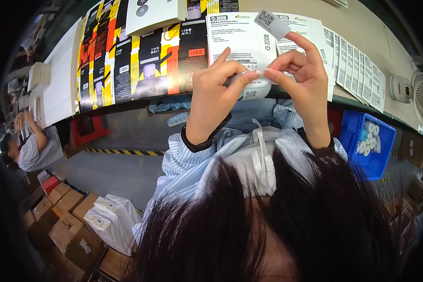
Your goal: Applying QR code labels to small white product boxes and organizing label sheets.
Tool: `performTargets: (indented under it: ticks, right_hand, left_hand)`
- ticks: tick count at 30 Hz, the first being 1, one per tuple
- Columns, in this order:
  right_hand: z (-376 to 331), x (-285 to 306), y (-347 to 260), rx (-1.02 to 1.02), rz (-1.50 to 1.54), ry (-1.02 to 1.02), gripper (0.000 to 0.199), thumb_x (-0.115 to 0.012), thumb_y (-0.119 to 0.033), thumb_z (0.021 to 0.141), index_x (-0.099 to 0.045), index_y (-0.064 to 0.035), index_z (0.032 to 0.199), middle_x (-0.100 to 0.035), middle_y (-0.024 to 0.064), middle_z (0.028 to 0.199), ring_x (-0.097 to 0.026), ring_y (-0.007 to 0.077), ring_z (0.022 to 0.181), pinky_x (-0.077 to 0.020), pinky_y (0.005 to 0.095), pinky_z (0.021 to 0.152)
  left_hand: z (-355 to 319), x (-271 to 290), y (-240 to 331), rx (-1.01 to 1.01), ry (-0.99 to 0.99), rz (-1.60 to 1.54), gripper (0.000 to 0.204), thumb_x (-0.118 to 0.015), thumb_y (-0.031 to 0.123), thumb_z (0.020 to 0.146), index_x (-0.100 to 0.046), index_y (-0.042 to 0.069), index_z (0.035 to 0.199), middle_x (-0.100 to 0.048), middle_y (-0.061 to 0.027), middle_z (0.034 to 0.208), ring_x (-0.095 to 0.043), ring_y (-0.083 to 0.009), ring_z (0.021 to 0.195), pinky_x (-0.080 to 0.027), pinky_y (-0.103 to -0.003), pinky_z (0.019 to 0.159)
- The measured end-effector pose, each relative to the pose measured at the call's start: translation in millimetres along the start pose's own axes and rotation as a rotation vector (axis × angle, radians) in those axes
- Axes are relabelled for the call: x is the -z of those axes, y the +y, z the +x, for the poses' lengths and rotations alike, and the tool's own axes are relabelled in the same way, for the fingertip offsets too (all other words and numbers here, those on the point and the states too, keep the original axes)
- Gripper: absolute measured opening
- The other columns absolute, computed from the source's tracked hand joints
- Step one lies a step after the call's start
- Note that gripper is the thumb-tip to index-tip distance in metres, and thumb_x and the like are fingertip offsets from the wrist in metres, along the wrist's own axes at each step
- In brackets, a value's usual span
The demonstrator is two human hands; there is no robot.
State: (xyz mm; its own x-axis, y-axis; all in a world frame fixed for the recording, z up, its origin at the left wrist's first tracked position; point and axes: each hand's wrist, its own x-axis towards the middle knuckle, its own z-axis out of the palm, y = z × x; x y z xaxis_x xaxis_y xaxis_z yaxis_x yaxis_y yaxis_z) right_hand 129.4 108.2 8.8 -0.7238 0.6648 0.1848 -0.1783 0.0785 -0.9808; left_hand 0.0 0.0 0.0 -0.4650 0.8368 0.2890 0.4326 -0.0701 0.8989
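Note:
In front of me, a white roll of labels [257, 89] hangs beneath my fingertips at the table's near edge. My left hand [214, 89] is closed on it, thumb and index finger pinching the top of the roll. Opposite, my right hand [303, 77] pinches the same spot between thumb and fingertip, so the fingertips of both hands nearly meet. A loose silver-grey sticker [273, 24] with a square code clings to the raised finger of my right hand. Behind the hands lie printed white sheets or flat box panels [228, 40], partly covered by them.
Black, yellow and orange printed boxes [148, 61] line the table to the left, with a white box [155, 16] on top. Overlapping white printed pieces [357, 70] fan out rightward, toward a small white fan [422, 96]. A blue bin [380, 155] holds white rolls. Another person [40, 148] works far left.

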Motion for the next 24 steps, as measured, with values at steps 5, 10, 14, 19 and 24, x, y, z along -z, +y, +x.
performTargets:
  ticks: [5,10,14,19,24]
  right_hand:
    - [13,-5,-10,-0.07,0.016,0.05,0.054,-0.067,0.004,0.072,-0.042,0.0011,0.12,-0.061,0.0076,0.076,-0.06,0.0113,0.068,-0.0472,0.0208,0.066]
    - [29,0,-14,-0.005,-0.035,0.158,0.056,-0.065,0.006,0.072,-0.04,0.0038,0.122,-0.061,0.0086,0.077,-0.06,0.0126,0.07,-0.0471,0.0215,0.066]
    - [43,5,-9,-0.032,-0.082,0.197,0.058,-0.064,0.005,0.073,-0.037,0.0078,0.124,-0.06,0.009,0.078,-0.059,0.0126,0.073,-0.0447,0.0201,0.065]
    - [61,-5,32,-0.187,-0.109,0.144,0.06,-0.068,0.002,0.071,-0.041,0.0003,0.125,-0.062,0.004,0.076,-0.055,0.0055,0.061,-0.039,0.0166,0.054]
    - [65,-7,49,-0.202,-0.233,0.141,0.059,-0.071,-0.002,0.068,-0.044,-0.0044,0.121,-0.062,0.004,0.073,-0.059,0.0082,0.063,-0.0443,0.0193,0.058]
  left_hand:
    - [-1,6,-1,-0.017,-0.01,0.009,0.014,-0.07,0.004,0.07,-0.06,-0.004,0.065,-0.053,-0.0028,0.052,-0.04,-0.0041,0.048,-0.035,-0.041,0.102]
    - [2,16,-10,0.059,0.018,-0.018,0.012,-0.069,0.002,0.07,-0.06,-0.004,0.065,-0.056,-0.0029,0.055,-0.046,-0.0044,0.053,-0.034,-0.042,0.103]
    - [1,23,-11,0.101,-0.011,-0.077,0.008,-0.068,0.002,0.071,-0.062,-0.003,0.068,-0.058,-0.0034,0.056,-0.051,-0.005,0.057,-0.032,-0.041,0.104]
    - [-2,12,-18,0.165,-0.154,-0.05,0.014,-0.072,0.014,0.069,-0.065,0.002,0.072,-0.062,-0.0179,0.067,-0.059,-0.0326,0.09,-0.045,-0.035,0.083]
    - [-5,3,-27,0.213,-0.122,-0.079,0.008,-0.069,0.004,0.069,-0.064,-0.002,0.07,-0.054,-0.0054,0.048,-0.062,-0.01,0.07,-0.034,-0.038,0.103]
